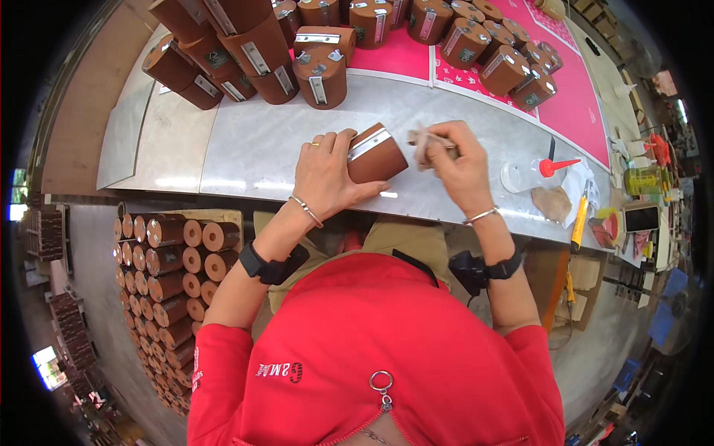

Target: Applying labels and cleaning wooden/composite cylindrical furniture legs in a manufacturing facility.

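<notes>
My left hand (325,177) is wrapped round a reddish-brown cylinder (378,163), which lies tilted on the grey tabletop near the front edge. Along its upper side runs a shiny metal strip (370,144). A short gap to the right of the cylinder's end, my right hand (462,169) pinches a crumpled, pale greyish cloth (427,146). The cloth and the cylinder are apart.
Several similar cylinders stand at the back, some stacked at left (256,50), others on a pink sheet (569,97). At right lie a clear bottle with a red nozzle (554,166), a yellow cutter knife (579,223) and crumpled paper. More cylinders (165,260) are stacked below left.
</notes>
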`<state>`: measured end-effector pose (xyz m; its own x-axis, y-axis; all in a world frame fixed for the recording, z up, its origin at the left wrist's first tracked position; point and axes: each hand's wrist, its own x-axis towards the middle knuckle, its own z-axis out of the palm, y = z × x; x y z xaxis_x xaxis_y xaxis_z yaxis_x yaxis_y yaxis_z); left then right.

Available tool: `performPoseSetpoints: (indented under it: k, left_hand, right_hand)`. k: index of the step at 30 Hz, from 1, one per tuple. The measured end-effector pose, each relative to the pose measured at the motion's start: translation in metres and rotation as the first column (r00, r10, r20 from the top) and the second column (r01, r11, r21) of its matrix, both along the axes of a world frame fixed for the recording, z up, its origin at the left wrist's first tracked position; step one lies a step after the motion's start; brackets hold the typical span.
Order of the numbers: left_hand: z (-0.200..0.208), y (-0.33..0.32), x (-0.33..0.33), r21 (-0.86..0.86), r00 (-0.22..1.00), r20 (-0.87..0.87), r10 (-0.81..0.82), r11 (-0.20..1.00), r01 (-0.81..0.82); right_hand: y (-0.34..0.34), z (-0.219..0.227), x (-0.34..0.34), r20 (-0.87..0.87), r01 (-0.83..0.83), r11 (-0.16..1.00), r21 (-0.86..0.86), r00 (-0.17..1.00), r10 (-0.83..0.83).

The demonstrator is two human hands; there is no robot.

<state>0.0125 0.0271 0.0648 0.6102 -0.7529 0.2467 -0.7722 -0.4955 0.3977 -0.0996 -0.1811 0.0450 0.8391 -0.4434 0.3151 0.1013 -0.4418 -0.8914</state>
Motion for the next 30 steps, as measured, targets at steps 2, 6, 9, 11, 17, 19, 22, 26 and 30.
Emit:
performPoseSetpoints:
  k: [2, 6, 9, 11, 17, 19, 22, 26, 30]
  left_hand:
    - [-0.003, -0.003, -0.001, -0.022, 0.995, -0.101, 0.025, 0.999, -0.027]
    - [-0.022, 0.011, -0.012, -0.164, 0.928, -0.369, 0.058, 0.978, -0.127]
    - [-0.040, 0.019, -0.017, -0.266, 0.892, -0.449, 0.056, 0.944, -0.193]
    - [-0.047, 0.020, -0.016, -0.327, 0.933, -0.360, 0.020, 0.934, -0.146]
    - [-0.050, 0.018, -0.023, -0.315, 0.956, -0.286, 0.059, 0.937, -0.153]
    - [-0.051, 0.014, -0.025, -0.327, 0.959, -0.280, 0.053, 0.933, -0.147]
    - [-0.056, 0.010, -0.026, -0.447, 0.968, -0.250, 0.014, 0.885, -0.128]
    - [-0.061, 0.013, -0.031, -0.415, 0.982, -0.184, 0.052, 0.901, -0.125]
    - [-0.065, 0.011, -0.031, -0.402, 0.996, -0.076, 0.052, 0.913, -0.078]
  right_hand:
    - [0.007, -0.012, 0.009, 0.056, -0.003, 0.976, -0.220, 0.998, 0.016]
    - [0.041, -0.006, 0.023, 0.070, 0.032, 0.925, -0.379, 0.998, -0.006]
    - [0.074, 0.012, 0.024, 0.059, 0.037, 0.802, -0.596, 0.998, -0.003]
    - [0.087, 0.020, 0.026, 0.078, -0.080, 0.750, -0.656, 0.982, 0.174]
    - [0.053, 0.022, 0.042, -0.003, 0.098, 0.736, -0.670, 0.991, -0.135]
    - [0.058, 0.021, 0.041, 0.016, 0.113, 0.717, -0.688, 0.990, -0.141]
    - [0.101, 0.027, 0.031, 0.116, -0.053, 0.754, -0.655, 0.979, 0.169]
    - [0.071, 0.025, 0.048, 0.006, 0.064, 0.650, -0.757, 0.996, -0.091]
    - [0.081, 0.022, 0.049, 0.043, 0.037, 0.641, -0.767, 0.999, -0.005]
